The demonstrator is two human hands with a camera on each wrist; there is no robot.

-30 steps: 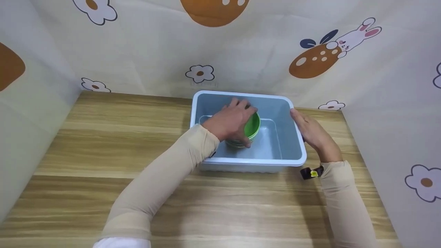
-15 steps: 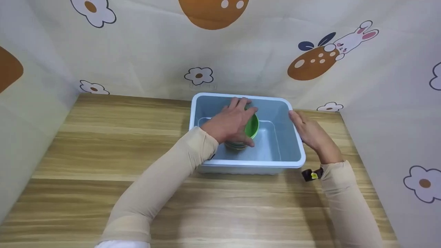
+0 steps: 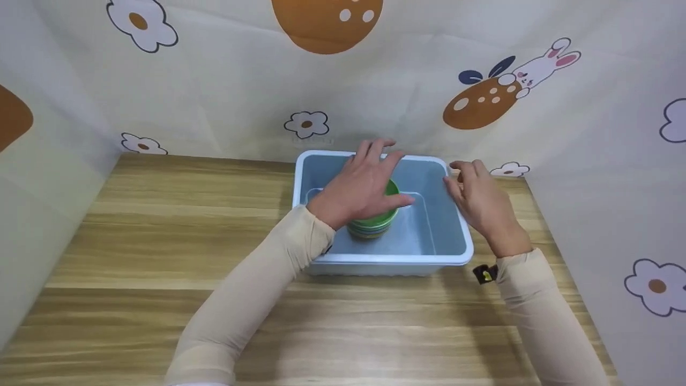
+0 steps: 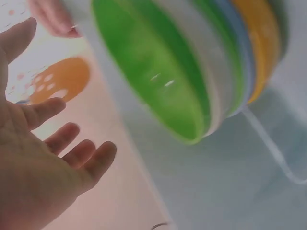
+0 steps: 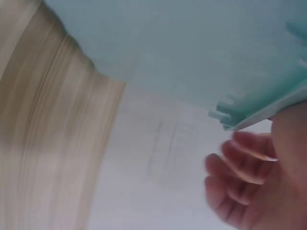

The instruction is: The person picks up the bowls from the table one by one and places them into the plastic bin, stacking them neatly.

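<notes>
A stack of several coloured bowls [image 3: 368,229], green on top, stands inside a light blue plastic basin [image 3: 391,259]. In the left wrist view, green, white, blue and orange bowl walls [image 4: 223,52] show one inside another. My left hand [image 3: 358,190] hovers over the stack with fingers spread, apart from the bowls and holding nothing. At the basin's right rim is my right hand [image 3: 485,206], its fingers loosely bent beyond the edge. The right wrist view shows those fingers [image 5: 235,167] off the basin's outer wall; whether the thumb touches the rim cannot be told.
The basin stands on a wood-grain table [image 3: 161,241], near its back edge. A pale patterned cloth [image 3: 230,80] hangs behind and along both sides. A small dark wrist device [image 3: 485,273] sits at the right sleeve's cuff.
My left hand has let go of the bowl stack and risen, fingers spreading wider. My right hand has loosened from the basin rim and lifted its fingers. The bowls stay in the basin.
</notes>
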